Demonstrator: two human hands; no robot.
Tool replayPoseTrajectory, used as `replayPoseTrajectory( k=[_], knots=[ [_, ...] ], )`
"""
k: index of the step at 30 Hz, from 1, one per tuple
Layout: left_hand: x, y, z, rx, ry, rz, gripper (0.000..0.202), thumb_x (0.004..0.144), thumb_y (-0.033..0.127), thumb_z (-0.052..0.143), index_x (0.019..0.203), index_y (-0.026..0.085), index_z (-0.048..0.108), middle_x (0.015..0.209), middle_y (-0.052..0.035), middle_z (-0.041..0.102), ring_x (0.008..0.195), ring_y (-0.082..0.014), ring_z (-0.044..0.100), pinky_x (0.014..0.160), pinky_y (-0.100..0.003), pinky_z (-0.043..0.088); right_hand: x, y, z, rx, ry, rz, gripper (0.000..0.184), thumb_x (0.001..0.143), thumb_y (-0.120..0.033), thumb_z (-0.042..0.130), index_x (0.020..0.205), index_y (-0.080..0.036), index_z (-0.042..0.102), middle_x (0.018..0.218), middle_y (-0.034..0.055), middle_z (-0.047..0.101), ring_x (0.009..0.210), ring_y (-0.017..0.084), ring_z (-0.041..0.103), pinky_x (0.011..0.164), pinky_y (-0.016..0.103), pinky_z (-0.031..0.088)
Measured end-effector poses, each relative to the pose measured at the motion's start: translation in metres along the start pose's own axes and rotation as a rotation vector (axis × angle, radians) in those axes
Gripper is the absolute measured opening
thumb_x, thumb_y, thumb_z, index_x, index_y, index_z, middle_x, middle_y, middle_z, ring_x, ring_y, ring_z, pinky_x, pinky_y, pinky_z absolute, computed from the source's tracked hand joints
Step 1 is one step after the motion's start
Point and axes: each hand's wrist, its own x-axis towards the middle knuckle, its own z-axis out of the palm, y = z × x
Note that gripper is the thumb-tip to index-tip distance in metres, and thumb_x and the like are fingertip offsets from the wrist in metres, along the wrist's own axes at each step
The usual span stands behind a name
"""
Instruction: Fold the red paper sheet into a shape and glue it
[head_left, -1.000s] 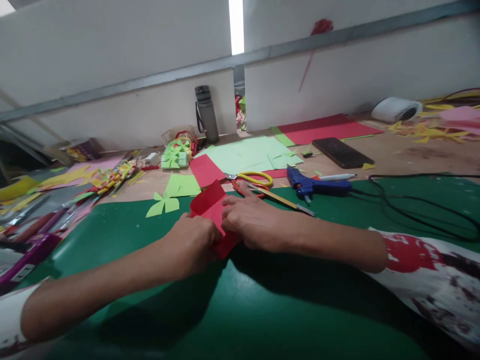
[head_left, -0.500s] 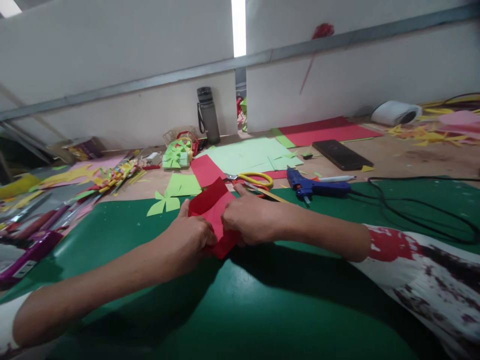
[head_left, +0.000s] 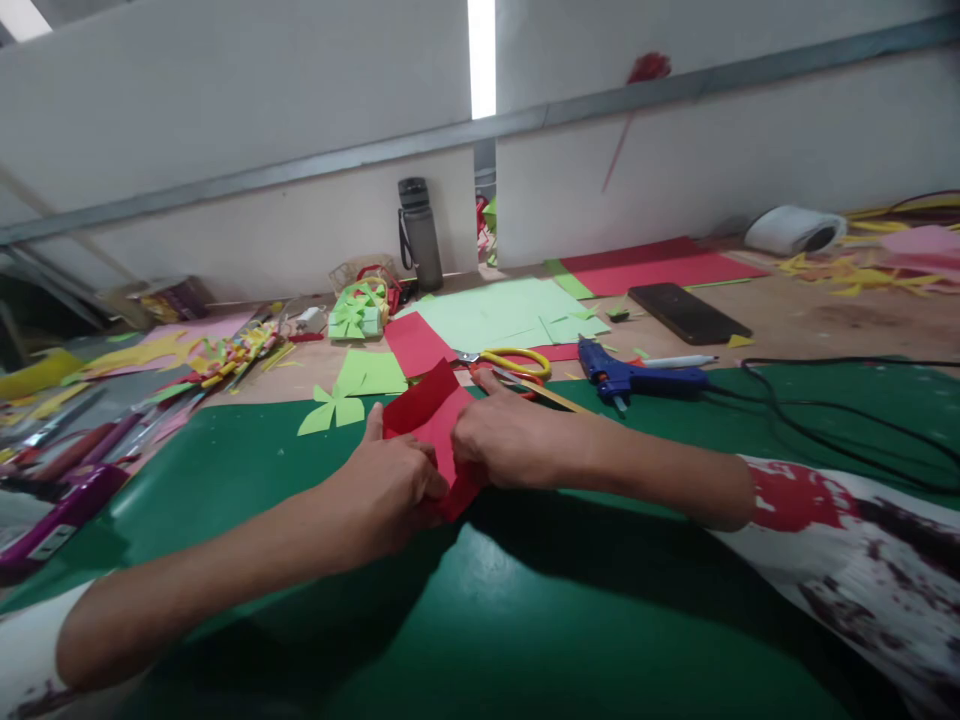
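Note:
A folded sheet of red paper (head_left: 444,425) is held between my two hands over the green mat (head_left: 525,610). Its far flap stands up, darker than the rest. My left hand (head_left: 397,485) is closed on the near left side, thumb pointing up along the edge. On the right side, my right hand (head_left: 517,435) grips the paper with bent fingers; some fingertips are hidden behind it. Just beyond the right hand lie yellow-handled scissors (head_left: 521,360). Left of the paper rests a green paper cut-out shaped like petals (head_left: 330,410).
A blue glue gun (head_left: 637,378) with a black cord lies at the right, near a white pen (head_left: 679,361) and a phone (head_left: 688,312). Light green sheets (head_left: 487,312) and a grey bottle (head_left: 421,235) are at the back. A purple tool (head_left: 64,515) sits far left.
The whole view has shifted slightly. My left hand has moved a little to the right along the red paper; both hands keep their hold on it.

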Motion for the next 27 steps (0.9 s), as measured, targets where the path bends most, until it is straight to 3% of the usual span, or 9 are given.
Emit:
replayPoseTrajectory(
  k=[6, 10, 15, 20, 24, 27],
  knots=[
    [0.008, 0.001, -0.004, 0.023, -0.101, 0.026, 0.019, 0.069, 0.001, 0.057, 0.057, 0.015, 0.062, 0.063, 0.0005, 0.064, 0.063, -0.0148, 0.056, 0.084, -0.037, 0.035, -0.003, -0.001, 0.001, -0.07, 0.102, -0.008, 0.024, 0.075, -0.002, 0.05, 0.067, -0.016, 0.067, 0.068, 0.0044, 0.064, 0.08, 0.021, 0.057, 0.096, 0.048, 0.022],
    [0.012, 0.0, -0.008, -0.003, -0.142, 0.019, 0.018, 0.073, 0.006, 0.058, 0.06, 0.015, 0.064, 0.057, 0.0009, 0.06, 0.058, -0.0131, 0.051, 0.075, -0.031, 0.038, -0.004, -0.002, 0.001, -0.036, 0.051, -0.038, 0.015, 0.077, -0.012, 0.057, 0.071, -0.017, 0.07, 0.063, 0.0024, 0.062, 0.081, 0.021, 0.057, 0.097, 0.051, 0.021],
    [0.011, 0.0, -0.021, -0.075, -0.211, 0.006, 0.019, 0.074, 0.007, 0.06, 0.057, 0.016, 0.06, 0.052, 0.0066, 0.052, 0.053, -0.0078, 0.042, 0.086, -0.035, 0.034, -0.004, -0.002, 0.0, -0.003, 0.013, -0.064, 0.006, 0.074, -0.02, 0.066, 0.072, -0.017, 0.07, 0.063, 0.0005, 0.062, 0.078, 0.02, 0.057, 0.097, 0.053, 0.021],
    [0.01, -0.008, -0.026, -0.139, -0.213, -0.025, 0.02, 0.074, 0.005, 0.06, 0.057, 0.014, 0.057, 0.048, 0.0083, 0.042, 0.05, -0.0064, 0.036, 0.082, -0.031, 0.033, -0.005, -0.004, -0.003, 0.02, -0.006, -0.012, 0.015, 0.073, -0.008, 0.059, 0.063, -0.017, 0.067, 0.058, -0.0015, 0.06, 0.066, 0.016, 0.056, 0.096, 0.05, 0.024],
    [0.007, -0.014, -0.027, -0.157, -0.194, 0.058, 0.017, 0.081, 0.009, 0.055, 0.066, 0.015, 0.063, 0.055, 0.0029, 0.054, 0.054, -0.0102, 0.042, 0.064, -0.024, 0.032, -0.006, -0.004, -0.003, 0.039, 0.004, 0.018, 0.018, 0.074, -0.008, 0.057, 0.06, -0.016, 0.065, 0.056, -0.0016, 0.059, 0.062, 0.016, 0.055, 0.095, 0.049, 0.025],
    [0.003, -0.018, -0.025, -0.198, -0.14, 0.09, 0.021, 0.084, 0.009, 0.049, 0.077, 0.016, 0.068, 0.065, -0.0014, 0.062, 0.061, -0.0123, 0.048, 0.06, -0.023, 0.032, -0.009, -0.004, -0.003, 0.083, 0.014, 0.035, 0.012, 0.074, -0.015, 0.064, 0.062, -0.016, 0.067, 0.061, -0.0001, 0.063, 0.07, 0.018, 0.059, 0.095, 0.047, 0.025]
  ],
)
